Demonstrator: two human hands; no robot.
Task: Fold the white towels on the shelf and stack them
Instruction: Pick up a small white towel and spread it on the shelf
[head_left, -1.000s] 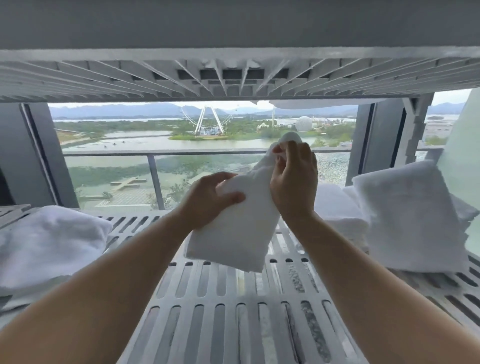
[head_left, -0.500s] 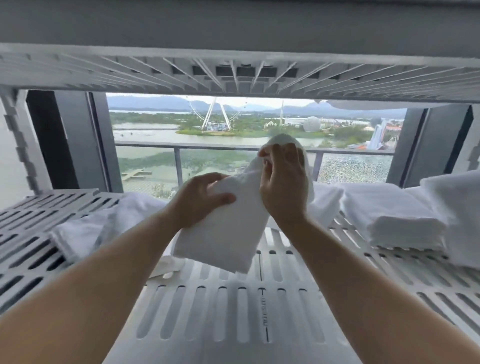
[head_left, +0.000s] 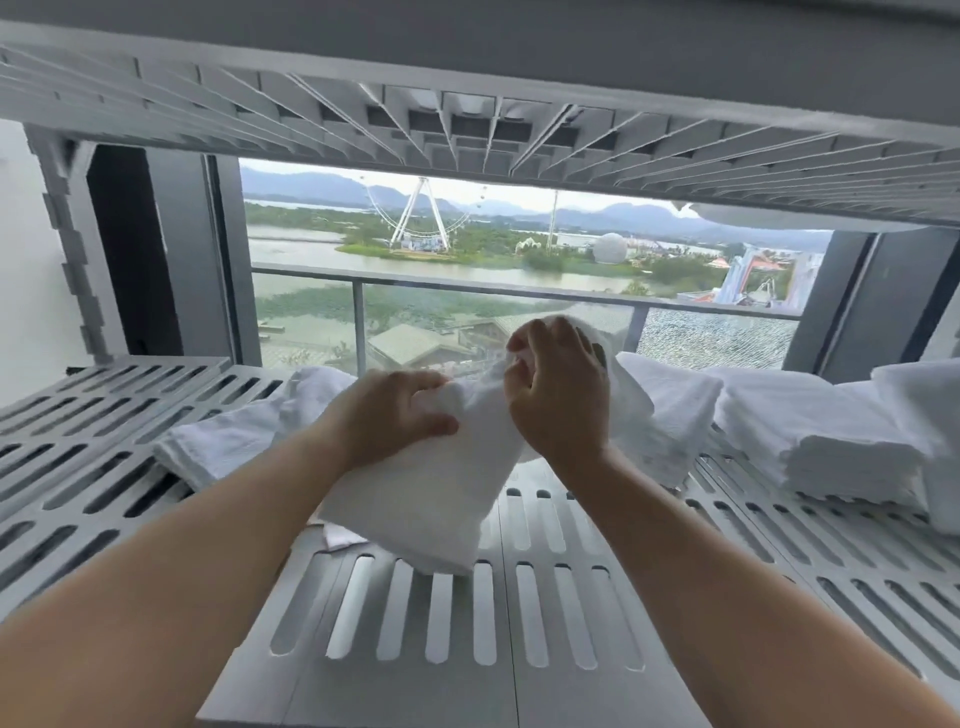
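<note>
A white towel (head_left: 431, 499), partly folded, hangs between both hands above the slotted white shelf (head_left: 467, 613). My left hand (head_left: 389, 415) grips its left upper edge, thumb over the cloth. My right hand (head_left: 561, 395) holds the upper right corner with curled fingers. The towel's lower end dangles just over the shelf slats. A loose white towel (head_left: 234, 447) lies on the shelf to the left, behind my left arm. Another loose towel (head_left: 670, 410) lies behind my right hand. A folded stack of white towels (head_left: 831, 441) sits at the right.
The underside of an upper shelf (head_left: 467, 124) hangs close overhead. Behind the shelf is a window with a balcony railing (head_left: 467, 283). The shelf's grey corner post (head_left: 67, 249) stands at the left. Another white towel (head_left: 930, 447) reaches in at the far right edge.
The view has turned left, bringing the left shelf post into sight. Both hands, still holding the towel, have come lower toward the shelf, and the right hand's fingers have shifted on the top corner.
</note>
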